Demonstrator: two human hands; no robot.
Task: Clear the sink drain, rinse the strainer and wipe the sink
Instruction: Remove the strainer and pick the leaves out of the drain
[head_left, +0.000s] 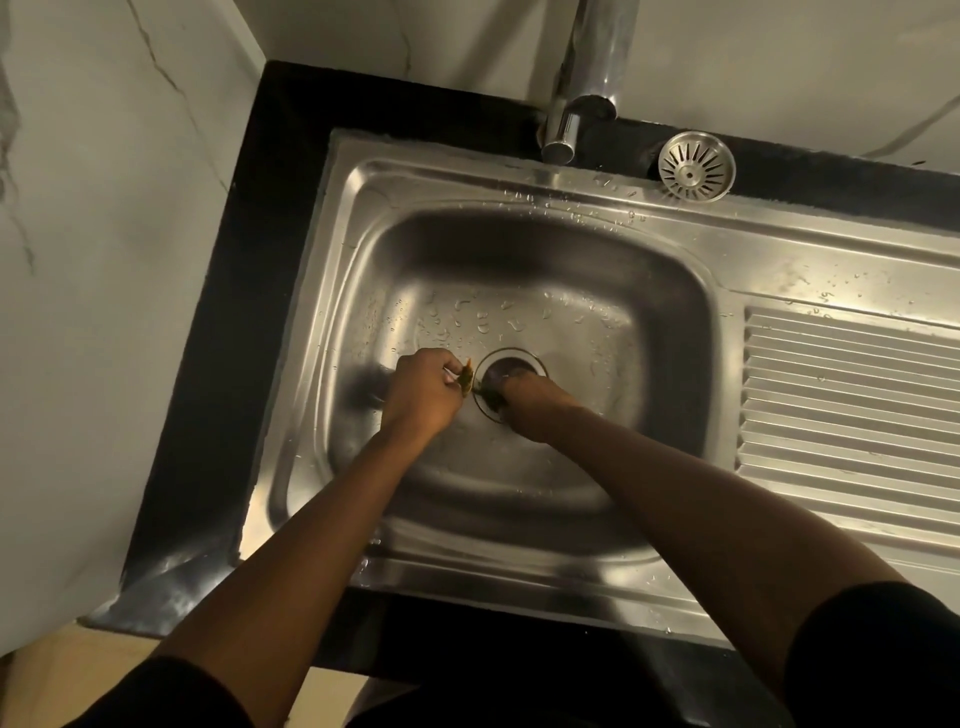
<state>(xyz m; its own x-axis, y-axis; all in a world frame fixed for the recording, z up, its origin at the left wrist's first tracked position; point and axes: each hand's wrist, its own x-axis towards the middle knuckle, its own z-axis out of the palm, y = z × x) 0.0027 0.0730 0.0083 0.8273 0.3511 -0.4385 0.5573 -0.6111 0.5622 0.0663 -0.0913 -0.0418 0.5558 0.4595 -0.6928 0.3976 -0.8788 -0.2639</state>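
Both my hands are down in the steel sink (363, 270). My left hand (423, 392) is closed and pinches a scrap of brownish food debris (467, 375) just left of the open drain (511, 366). My right hand (514, 397) reaches into the drain hole, its fingers hidden inside, so I cannot tell its grip. The round slotted strainer (696, 166) lies out of the basin on the back rim of the sink, right of the tap.
A chrome tap (582, 78) rises at the back above the basin. Water drops dot the basin floor and back rim. The ribbed drainboard (852, 405) lies to the right. A black counter (208, 364) frames the sink, with marble-pattern walls behind and on the left.
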